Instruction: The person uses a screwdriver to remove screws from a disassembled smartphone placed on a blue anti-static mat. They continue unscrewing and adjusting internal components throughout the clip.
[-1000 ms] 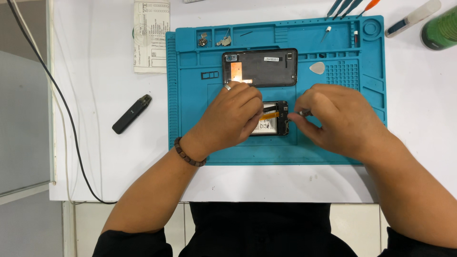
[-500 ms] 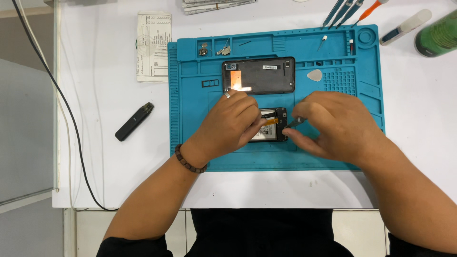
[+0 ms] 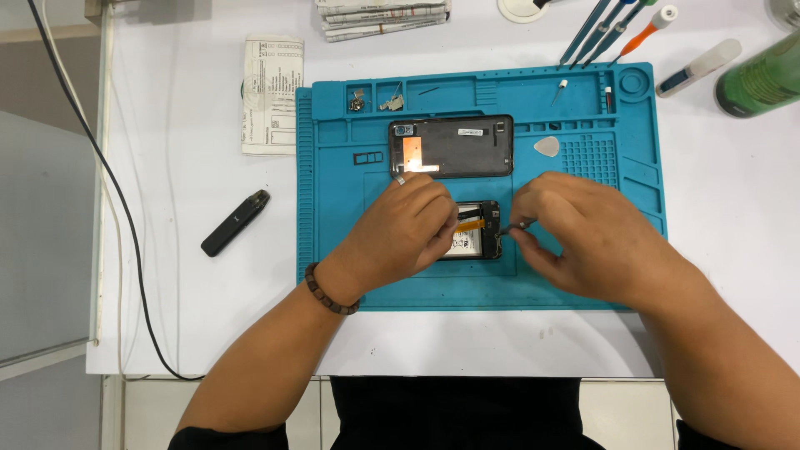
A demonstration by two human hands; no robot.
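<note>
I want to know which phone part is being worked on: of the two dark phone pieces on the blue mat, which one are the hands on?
The lower piece, between the left hand and right hand. The larger back cover lies untouched above them.

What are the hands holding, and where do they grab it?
The left hand presses down on the opened phone, covering its left part. The right hand pinches a small tool at its handle end.

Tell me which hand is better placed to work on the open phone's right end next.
Right, probably. The right hand pinches a thin tool at the end of the open phone, while the left hand lies across the phone, steadying it.
</note>
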